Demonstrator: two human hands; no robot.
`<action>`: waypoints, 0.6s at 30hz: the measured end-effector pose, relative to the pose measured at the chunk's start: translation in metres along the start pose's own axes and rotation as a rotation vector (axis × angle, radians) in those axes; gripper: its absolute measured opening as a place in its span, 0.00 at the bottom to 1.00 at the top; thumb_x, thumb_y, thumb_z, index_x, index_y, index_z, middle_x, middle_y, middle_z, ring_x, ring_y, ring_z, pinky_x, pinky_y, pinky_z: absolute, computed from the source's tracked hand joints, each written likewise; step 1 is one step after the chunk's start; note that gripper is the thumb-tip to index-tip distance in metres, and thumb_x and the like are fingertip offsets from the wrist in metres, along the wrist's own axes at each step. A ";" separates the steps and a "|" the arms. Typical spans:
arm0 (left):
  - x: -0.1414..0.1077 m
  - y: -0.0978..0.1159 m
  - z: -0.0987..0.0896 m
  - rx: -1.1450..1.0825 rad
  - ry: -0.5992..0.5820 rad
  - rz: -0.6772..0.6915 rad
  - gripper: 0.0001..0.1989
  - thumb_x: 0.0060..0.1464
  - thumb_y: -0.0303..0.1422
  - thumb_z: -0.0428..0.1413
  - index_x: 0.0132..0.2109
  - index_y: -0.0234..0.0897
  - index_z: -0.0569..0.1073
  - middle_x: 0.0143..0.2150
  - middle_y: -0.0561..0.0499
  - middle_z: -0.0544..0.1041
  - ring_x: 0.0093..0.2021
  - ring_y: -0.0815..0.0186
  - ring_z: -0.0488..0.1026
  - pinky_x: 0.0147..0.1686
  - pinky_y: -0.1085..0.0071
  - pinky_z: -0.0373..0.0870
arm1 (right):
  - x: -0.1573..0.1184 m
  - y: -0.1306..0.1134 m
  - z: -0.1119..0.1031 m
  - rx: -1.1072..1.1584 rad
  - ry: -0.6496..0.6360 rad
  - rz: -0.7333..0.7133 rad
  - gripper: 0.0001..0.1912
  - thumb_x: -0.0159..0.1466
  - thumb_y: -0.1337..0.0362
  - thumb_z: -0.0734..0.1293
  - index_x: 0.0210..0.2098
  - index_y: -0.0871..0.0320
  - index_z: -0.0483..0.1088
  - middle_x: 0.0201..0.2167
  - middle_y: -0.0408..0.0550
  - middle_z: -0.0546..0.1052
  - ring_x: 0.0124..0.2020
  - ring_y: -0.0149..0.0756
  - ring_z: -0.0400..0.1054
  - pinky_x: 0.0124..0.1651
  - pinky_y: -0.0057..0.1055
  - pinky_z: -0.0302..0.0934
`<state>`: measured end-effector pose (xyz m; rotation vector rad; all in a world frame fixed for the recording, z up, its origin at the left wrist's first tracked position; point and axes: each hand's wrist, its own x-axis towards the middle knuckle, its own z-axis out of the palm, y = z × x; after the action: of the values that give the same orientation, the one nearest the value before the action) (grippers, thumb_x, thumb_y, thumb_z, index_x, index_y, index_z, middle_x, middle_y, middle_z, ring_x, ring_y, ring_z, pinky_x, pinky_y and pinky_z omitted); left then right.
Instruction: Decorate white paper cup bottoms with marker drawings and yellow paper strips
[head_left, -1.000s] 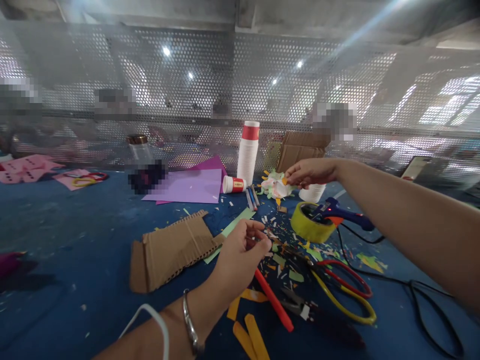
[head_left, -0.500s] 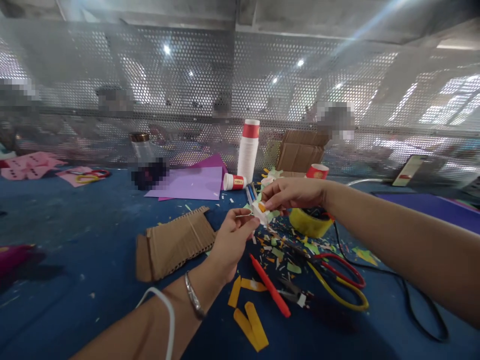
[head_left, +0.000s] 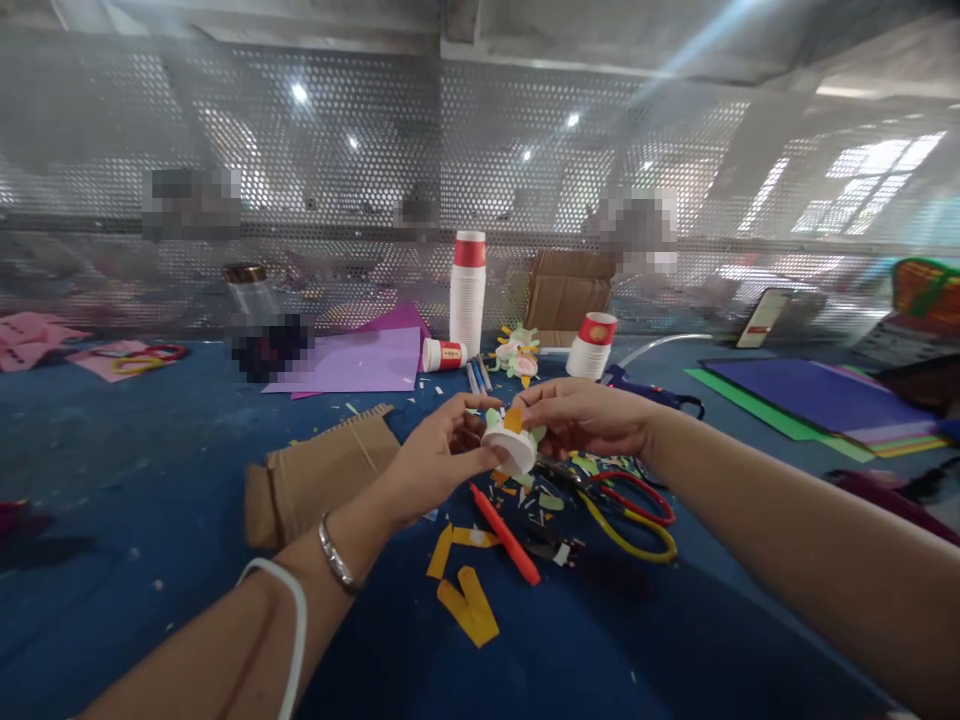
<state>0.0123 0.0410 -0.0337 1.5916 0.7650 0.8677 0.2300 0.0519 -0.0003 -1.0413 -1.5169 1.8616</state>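
My left hand is closed on the rim of a small paper craft, a white round cup base with pale green paper pieces around it. An orange paper strip stands up at its top edge, and my right hand pinches there with thumb and fingers. Below the hands lie a red-orange marker, several orange paper strips and scissors with red and yellow handles. Paper scraps are scattered around the blades.
A corrugated cardboard piece lies left of my hands. Behind stand a tall stack of paper cups, a shorter cup stack and a similar paper craft. A blue glue gun and coloured sheets are at right.
The craft has turned, so its round white base now faces me. My right hand still pinches by the orange strip. The view has swung right, showing more coloured sheets.
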 end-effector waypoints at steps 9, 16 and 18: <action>-0.008 0.010 0.014 -0.110 -0.057 -0.108 0.20 0.50 0.34 0.65 0.46 0.40 0.65 0.43 0.51 0.72 0.32 0.67 0.77 0.28 0.70 0.74 | -0.031 0.030 0.007 0.096 0.170 -0.091 0.20 0.49 0.55 0.80 0.28 0.61 0.71 0.23 0.39 0.74 0.21 0.22 0.64 0.24 0.21 0.58; -0.012 0.015 0.025 -0.100 -0.225 -0.243 0.15 0.51 0.36 0.65 0.42 0.36 0.70 0.39 0.49 0.76 0.31 0.66 0.78 0.30 0.70 0.73 | -0.035 0.038 0.012 0.072 0.196 -0.135 0.19 0.54 0.50 0.76 0.29 0.59 0.72 0.23 0.40 0.72 0.22 0.25 0.63 0.26 0.24 0.56; -0.012 0.015 0.025 -0.058 -0.204 -0.212 0.11 0.51 0.35 0.64 0.38 0.35 0.72 0.37 0.49 0.77 0.35 0.66 0.77 0.36 0.70 0.72 | -0.037 0.038 0.011 -0.056 0.247 -0.164 0.18 0.56 0.49 0.74 0.29 0.58 0.72 0.24 0.41 0.73 0.23 0.26 0.63 0.27 0.26 0.58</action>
<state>0.0272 0.0154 -0.0231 1.4901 0.7399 0.5609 0.2448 0.0069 -0.0273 -1.0925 -1.4678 1.5259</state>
